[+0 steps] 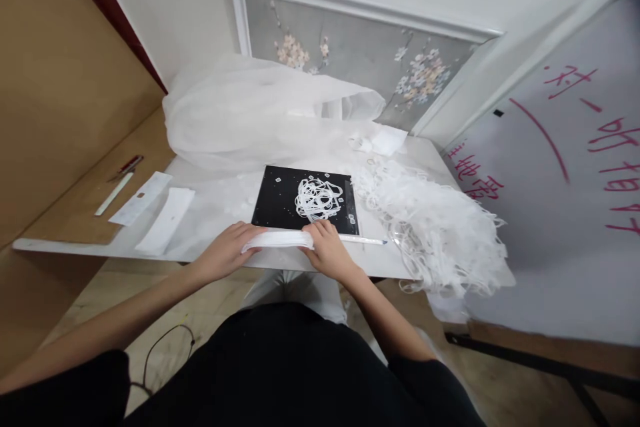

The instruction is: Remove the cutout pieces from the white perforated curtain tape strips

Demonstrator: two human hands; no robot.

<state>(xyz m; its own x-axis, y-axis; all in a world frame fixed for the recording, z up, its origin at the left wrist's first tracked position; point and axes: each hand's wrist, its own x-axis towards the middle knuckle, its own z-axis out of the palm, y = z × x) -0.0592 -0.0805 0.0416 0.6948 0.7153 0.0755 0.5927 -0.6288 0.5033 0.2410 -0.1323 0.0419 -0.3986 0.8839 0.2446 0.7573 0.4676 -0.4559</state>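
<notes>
Two hands on one white stack (278,240) at the near edge of the bench (220,213). Left hand (226,252) grips the stack's left end, fingers curled round it; right hand (327,248) clamps the right end, fingers folded over the top. The stack lies flat between them, just in front of a black mat (280,203).

On the mat: a loose tangle of white strips (318,200), with small white scraps scattered about it. A thin white tool (364,239), maybe a blade or pen, lies beside the right hand; I cannot tell which. To the right, a big heap of white trimmings (440,227) spills over the bench edge. Behind, a bundle of sheer white fabric (260,110). Far left: two paper slips (155,210) and a pen (117,190).

Handling, as I judge it: the stack looks light, thin and limp, many layers that would slide or fan out if pinched at one point. Holding both ends, as now, looks the sound grip; support from below would stop the middle sagging. Not fragile, but easily creased and disordered.
</notes>
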